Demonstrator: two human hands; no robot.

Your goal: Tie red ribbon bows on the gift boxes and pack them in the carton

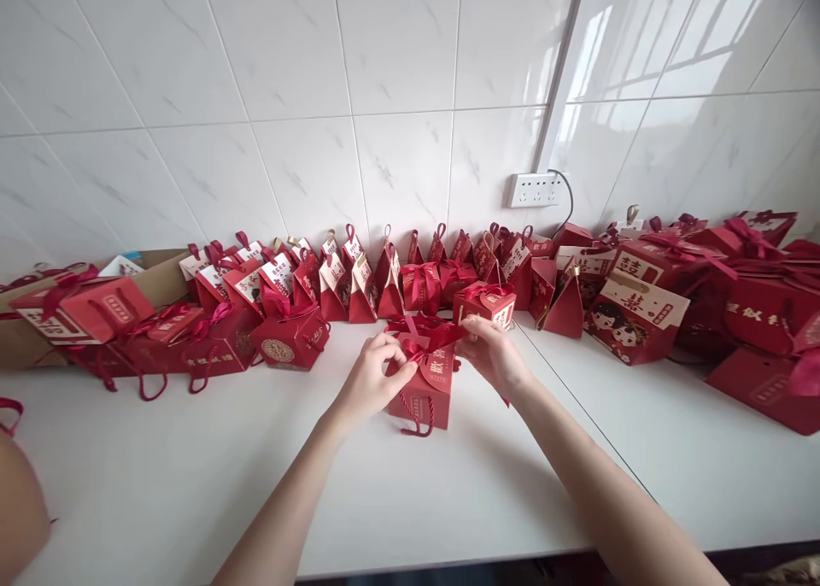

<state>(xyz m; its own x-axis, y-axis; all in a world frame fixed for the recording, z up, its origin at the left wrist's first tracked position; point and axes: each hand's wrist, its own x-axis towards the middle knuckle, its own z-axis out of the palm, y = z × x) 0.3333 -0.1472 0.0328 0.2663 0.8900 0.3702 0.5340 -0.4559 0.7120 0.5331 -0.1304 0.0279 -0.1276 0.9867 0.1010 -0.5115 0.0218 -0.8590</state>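
A red gift box with gold lettering and a twisted cord handle stands on the white table in front of me. Across its top runs a dark red ribbon. At the box's upper left, my left hand pinches the ribbon near its knot between thumb and fingers. To the right of the box, my right hand is closed on the ribbon's other side. Just behind that hand sits a smaller red box with a bow.
Along the tiled wall stand rows of small pointed red boxes. Larger ribboned boxes are heaped at the left and the right. A power strip with a black cable is on the wall. A cardboard carton stands behind the left boxes.
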